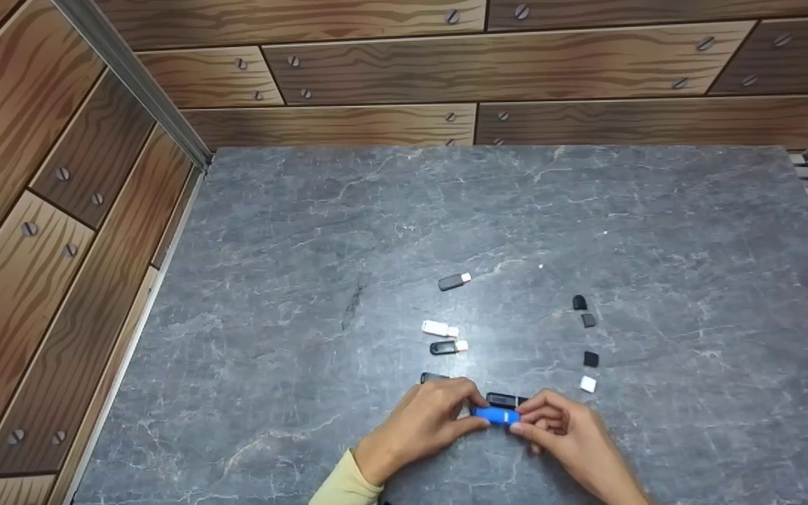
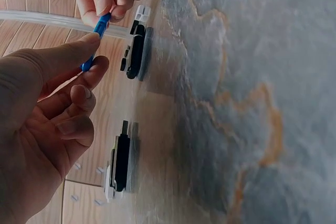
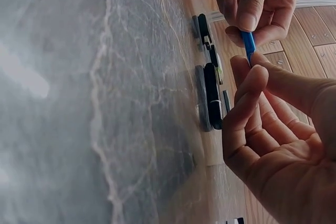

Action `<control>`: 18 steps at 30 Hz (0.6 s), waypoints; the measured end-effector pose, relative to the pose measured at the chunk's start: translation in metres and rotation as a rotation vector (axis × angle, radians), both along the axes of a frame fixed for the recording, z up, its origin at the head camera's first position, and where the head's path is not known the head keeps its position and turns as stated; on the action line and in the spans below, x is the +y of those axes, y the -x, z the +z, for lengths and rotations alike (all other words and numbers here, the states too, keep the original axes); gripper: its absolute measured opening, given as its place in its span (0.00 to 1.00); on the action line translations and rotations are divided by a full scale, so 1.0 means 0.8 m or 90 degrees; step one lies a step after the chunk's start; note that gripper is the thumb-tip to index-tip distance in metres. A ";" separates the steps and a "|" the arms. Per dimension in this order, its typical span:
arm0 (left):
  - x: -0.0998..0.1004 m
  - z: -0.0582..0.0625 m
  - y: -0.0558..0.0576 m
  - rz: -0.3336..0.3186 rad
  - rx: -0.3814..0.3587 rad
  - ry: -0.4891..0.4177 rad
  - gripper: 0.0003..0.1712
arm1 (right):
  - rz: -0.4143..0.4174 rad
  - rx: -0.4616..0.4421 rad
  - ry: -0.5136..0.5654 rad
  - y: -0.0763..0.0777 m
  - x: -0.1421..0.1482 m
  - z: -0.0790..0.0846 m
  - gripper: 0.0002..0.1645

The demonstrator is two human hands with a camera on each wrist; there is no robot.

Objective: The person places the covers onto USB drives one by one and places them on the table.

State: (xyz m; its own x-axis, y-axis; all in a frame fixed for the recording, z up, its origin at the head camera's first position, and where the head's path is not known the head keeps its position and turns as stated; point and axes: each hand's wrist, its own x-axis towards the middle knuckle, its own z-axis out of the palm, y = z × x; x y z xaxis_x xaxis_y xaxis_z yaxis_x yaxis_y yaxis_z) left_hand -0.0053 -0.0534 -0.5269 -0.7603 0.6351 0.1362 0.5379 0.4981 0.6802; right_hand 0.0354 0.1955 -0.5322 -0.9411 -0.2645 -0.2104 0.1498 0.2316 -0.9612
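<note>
A blue USB stick (image 1: 495,416) is held just above the table's near side by both hands. My left hand (image 1: 426,419) pinches its left end between thumb and forefinger. At the other end, the thumb and fingertips of my right hand (image 1: 564,429) grip it. Right behind it lies a black USB stick (image 1: 504,400), its right end partly covered by the right fingers. A dark USB stick (image 1: 435,377) shows behind the left knuckles, mostly hidden. In the left wrist view the blue stick (image 2: 98,32) runs slanted between the two hands.
Beyond the hands lie a black USB stick (image 1: 444,347), a white one (image 1: 438,328) and a dark grey one (image 1: 452,283), plugs bare. To the right, several small caps form a loose column, including a white cap (image 1: 588,384) and a black cap (image 1: 579,302). Wood-patterned panels (image 1: 376,66) border the table.
</note>
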 end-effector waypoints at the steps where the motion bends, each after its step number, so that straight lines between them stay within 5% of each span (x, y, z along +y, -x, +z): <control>1: 0.001 0.000 0.000 -0.001 0.002 -0.003 0.10 | -0.005 -0.005 -0.002 0.000 0.000 0.001 0.15; 18: 0.009 -0.002 -0.004 0.000 0.033 -0.040 0.10 | -0.054 -0.042 -0.013 0.001 -0.001 0.002 0.14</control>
